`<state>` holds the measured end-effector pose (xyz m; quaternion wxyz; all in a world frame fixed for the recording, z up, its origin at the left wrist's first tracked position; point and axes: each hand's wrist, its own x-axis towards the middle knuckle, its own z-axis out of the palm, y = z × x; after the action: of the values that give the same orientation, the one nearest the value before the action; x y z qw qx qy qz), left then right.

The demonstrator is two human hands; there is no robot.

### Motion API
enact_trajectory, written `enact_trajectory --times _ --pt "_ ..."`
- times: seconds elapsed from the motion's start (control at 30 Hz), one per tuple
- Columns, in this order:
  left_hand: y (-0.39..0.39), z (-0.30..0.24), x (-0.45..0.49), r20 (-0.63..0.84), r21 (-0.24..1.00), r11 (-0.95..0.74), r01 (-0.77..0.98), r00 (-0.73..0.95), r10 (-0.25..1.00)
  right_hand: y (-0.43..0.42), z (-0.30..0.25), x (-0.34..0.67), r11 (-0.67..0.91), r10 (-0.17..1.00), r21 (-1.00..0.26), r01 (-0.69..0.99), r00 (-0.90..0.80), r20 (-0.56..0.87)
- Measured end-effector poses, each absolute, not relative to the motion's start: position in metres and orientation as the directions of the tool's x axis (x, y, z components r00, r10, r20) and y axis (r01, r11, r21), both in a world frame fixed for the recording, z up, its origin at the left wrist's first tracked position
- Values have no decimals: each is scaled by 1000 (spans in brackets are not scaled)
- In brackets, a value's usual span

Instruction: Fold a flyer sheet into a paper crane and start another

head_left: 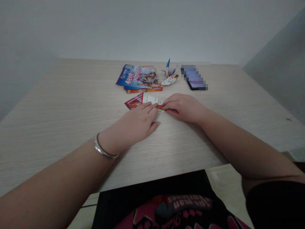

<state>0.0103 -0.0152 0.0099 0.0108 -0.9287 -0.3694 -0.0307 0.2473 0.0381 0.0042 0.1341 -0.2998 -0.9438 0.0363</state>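
A folded piece of printed paper [150,98], red on its left part and white with small text on the rest, lies on the table in front of me. My left hand [140,121] rests flat on its near side, fingers stretched out, thumb apart. At the paper's right end, my right hand [184,106] pinches the narrow tip between thumb and fingers. An orange-red strip shows between the two hands. The fingers hide much of the near edge and the right tip.
Behind the paper lies a stack of colourful printed leaflets [138,77]. To its right are a folded paper crane [169,70] and a whitish folded paper piece [170,80]. A phone [194,77] lies farther right. The pale wooden table [59,105] meets a wall at the back.
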Motion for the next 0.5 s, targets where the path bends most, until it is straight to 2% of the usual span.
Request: enact_trajectory --times 0.17,0.5 --pt "-18 14 14 40 -29 -715 699 715 698 44 4 253 823 563 -92 560 -785 256" --pt "-18 16 17 14 -106 -729 676 734 679 44 14 264 741 670 -109 662 -720 182"
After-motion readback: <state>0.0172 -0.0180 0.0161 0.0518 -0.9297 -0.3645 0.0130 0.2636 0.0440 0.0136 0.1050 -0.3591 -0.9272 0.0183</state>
